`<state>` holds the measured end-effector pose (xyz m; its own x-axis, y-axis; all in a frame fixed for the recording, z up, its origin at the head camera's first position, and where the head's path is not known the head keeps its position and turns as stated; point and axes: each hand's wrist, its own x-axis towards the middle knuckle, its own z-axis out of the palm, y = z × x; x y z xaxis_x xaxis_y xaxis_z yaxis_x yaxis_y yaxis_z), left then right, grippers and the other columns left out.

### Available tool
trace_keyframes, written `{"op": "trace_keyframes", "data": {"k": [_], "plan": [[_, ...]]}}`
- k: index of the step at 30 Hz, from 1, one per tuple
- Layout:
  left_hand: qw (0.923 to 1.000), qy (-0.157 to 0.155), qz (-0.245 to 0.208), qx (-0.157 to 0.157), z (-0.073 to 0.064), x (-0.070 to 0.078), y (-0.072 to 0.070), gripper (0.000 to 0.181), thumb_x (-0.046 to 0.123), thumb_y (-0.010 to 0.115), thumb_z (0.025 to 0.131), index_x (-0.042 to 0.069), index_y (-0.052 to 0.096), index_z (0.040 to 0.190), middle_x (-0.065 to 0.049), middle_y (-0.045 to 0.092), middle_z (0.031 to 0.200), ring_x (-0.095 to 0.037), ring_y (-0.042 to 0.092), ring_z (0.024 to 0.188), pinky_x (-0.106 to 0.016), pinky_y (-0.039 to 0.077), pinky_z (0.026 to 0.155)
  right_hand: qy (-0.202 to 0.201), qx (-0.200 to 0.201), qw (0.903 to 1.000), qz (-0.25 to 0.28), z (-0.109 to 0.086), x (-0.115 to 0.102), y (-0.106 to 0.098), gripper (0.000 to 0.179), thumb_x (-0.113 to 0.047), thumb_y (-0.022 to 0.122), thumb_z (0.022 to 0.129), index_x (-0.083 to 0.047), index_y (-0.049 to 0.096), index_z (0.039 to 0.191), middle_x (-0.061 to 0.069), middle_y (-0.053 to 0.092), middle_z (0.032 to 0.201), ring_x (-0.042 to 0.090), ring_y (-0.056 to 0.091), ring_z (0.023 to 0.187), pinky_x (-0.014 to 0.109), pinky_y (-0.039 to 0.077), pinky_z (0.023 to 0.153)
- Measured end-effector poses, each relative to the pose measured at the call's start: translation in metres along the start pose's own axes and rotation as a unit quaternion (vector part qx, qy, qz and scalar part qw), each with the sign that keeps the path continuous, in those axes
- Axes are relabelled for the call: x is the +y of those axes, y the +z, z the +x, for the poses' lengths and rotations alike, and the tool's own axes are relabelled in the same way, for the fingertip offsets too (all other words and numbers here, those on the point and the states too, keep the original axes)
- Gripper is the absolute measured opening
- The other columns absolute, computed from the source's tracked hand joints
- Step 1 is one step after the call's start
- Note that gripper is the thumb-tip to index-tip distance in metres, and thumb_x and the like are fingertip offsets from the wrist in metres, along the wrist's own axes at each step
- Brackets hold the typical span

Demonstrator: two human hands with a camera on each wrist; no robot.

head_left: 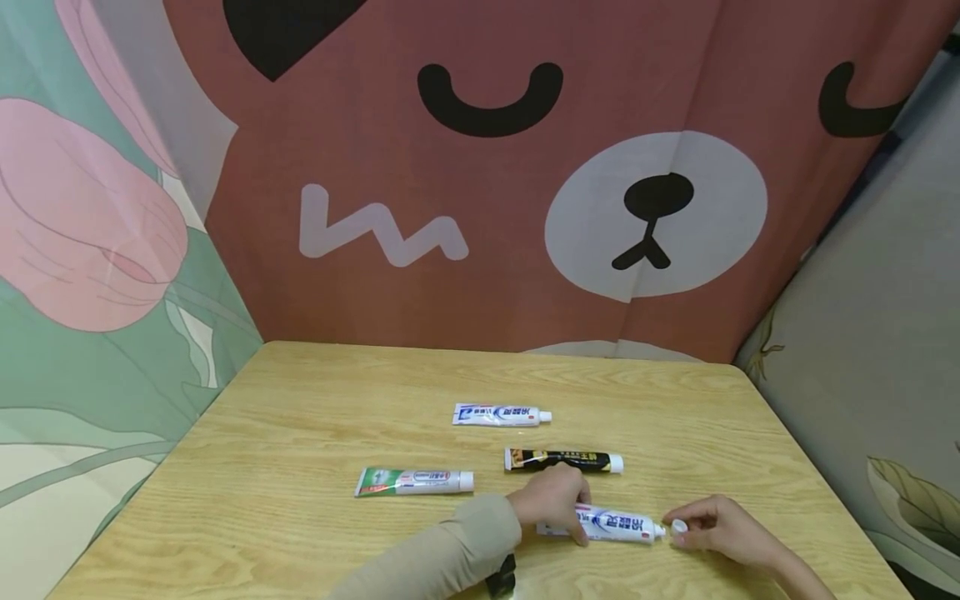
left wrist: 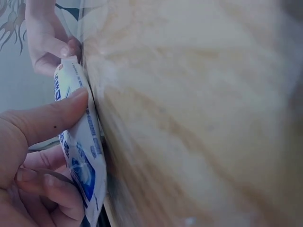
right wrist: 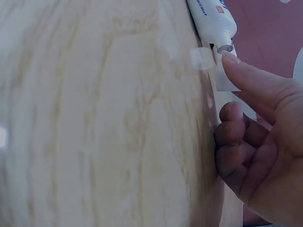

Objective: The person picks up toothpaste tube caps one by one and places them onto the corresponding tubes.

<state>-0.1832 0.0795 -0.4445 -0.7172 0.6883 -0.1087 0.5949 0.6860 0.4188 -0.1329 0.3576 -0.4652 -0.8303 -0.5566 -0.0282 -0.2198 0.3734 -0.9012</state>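
The white-and-blue toothpaste tube (head_left: 611, 524) is lying at the near edge of the wooden table (head_left: 300, 433), and I am pinning it down with my left hand (head_left: 553, 498), thumb and fingers gripping its body. My right hand (head_left: 720, 527) is pinching the small white cap (head_left: 678, 526) just off the nozzle. Three other tubes are lying farther back: a black one (head_left: 562, 460), a green-ended one (head_left: 413, 481) and another white one (head_left: 501, 415).
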Motion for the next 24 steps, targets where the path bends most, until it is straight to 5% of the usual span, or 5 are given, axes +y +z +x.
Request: {"op": "trace_keyframes", "data": {"k": [8, 15, 24], "plan": [[0.9995, 0.026, -0.002, 0.021, -0.0013, -0.0056, 0.0009, 0.031, 0.029, 0.086, 0.057, 0.018, 0.071, 0.081, 0.012, 0.062, 0.075, 0.001, 0.05, 0.066, -0.014, 0.038, 0.059, 0.066, 0.016, 0.9977, -0.007, -0.0033, -0.0078, -0.002, 0.035, -0.014, 0.059, 0.088, 0.013, 0.058, 0.111, 0.02, 0.062, 0.105, 0.001, 0.056, 0.08, 0.025, 0.047, 0.061], [0.9993, 0.014, -0.028, 0.021, -0.0013, -0.0034, -0.0021, 0.023, 0.028, 0.083, 0.062, 0.02, 0.074, 0.082, 0.015, 0.065, 0.068, 0.003, 0.048, 0.056, -0.013, 0.037, 0.053, 0.058, 0.018, 0.9975, 0.037, -0.0034, -0.0091, -0.0026, 0.043, -0.01, 0.052, 0.092, 0.022, 0.042, 0.119, 0.011, 0.064, 0.088, 0.011, 0.057, 0.067, 0.029, 0.046, 0.051], [0.9973, 0.026, -0.056, 0.04, -0.0026, -0.0028, -0.0068, 0.02, 0.026, 0.082, 0.065, 0.018, 0.074, 0.083, 0.016, 0.064, 0.068, 0.002, 0.042, 0.05, -0.015, 0.034, 0.045, 0.033, 0.066, 0.9965, 0.04, -0.004, -0.0095, 0.0013, 0.027, -0.007, 0.054, 0.09, 0.017, 0.048, 0.102, 0.012, 0.063, 0.082, 0.012, 0.057, 0.066, 0.03, 0.047, 0.055]]}}
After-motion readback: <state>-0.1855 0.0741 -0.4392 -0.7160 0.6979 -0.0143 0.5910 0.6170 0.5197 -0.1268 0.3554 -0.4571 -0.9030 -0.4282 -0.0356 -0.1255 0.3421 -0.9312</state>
